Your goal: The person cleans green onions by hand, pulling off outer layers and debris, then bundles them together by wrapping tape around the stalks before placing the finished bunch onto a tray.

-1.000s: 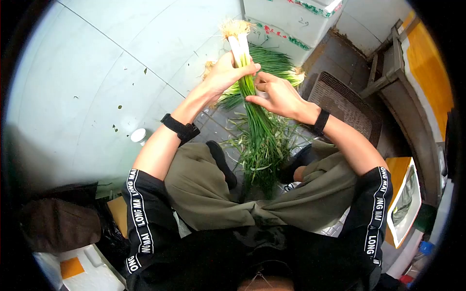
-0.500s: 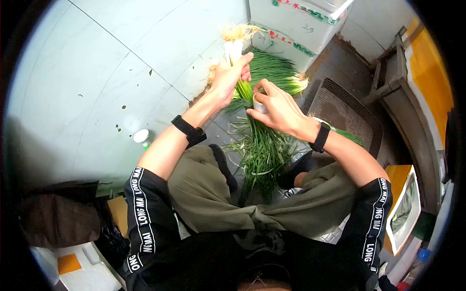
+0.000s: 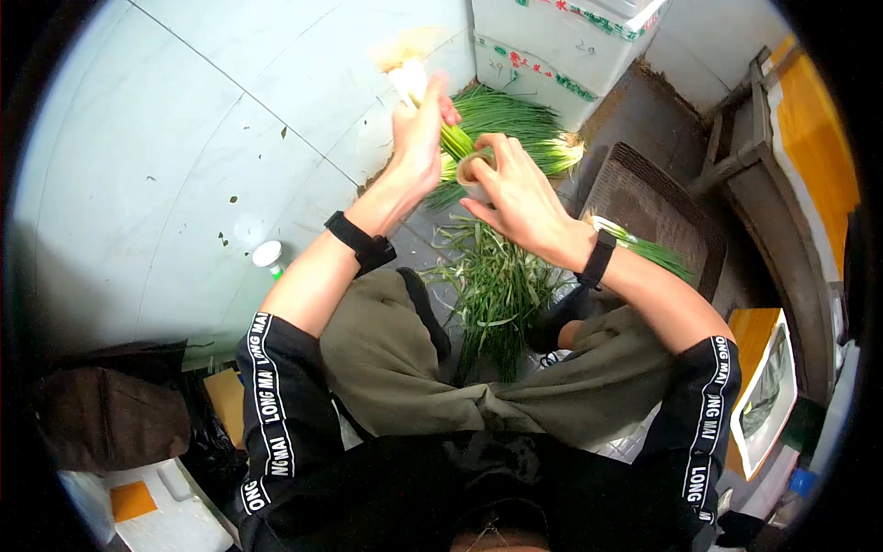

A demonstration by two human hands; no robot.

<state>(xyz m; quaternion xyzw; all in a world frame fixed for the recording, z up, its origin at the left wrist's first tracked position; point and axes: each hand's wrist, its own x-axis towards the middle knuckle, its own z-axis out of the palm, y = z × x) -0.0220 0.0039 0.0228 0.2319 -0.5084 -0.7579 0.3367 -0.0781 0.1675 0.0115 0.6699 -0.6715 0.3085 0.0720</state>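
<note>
My left hand (image 3: 420, 138) is wrapped round a bunch of scallions (image 3: 411, 85), white stems and blurred roots pointing up and left. Close beside it, my right hand (image 3: 526, 198) grips a roll of tape (image 3: 473, 171) with fingers hooked into its ring. The tape roll lies right at the green part of the bunch, just below the left hand. Behind both hands, a heap of scallions (image 3: 506, 118) rests on the floor with its roots to the right. Loose green leaves (image 3: 497, 299) are piled between my feet.
White foam boxes (image 3: 543, 78) are stacked against the tiled wall. A dark mesh tray (image 3: 635, 184) sits to the right, near a small scallion bundle (image 3: 648, 250). Farther right is a wooden-legged bench (image 3: 736, 147). A white round-topped object (image 3: 267, 255) stands by the left wall.
The scallion bunch has tilted to the left, with its root end swinging left and down. The tape roll has turned so its ring opening shows, and my right hand has shifted slightly left and up.
</note>
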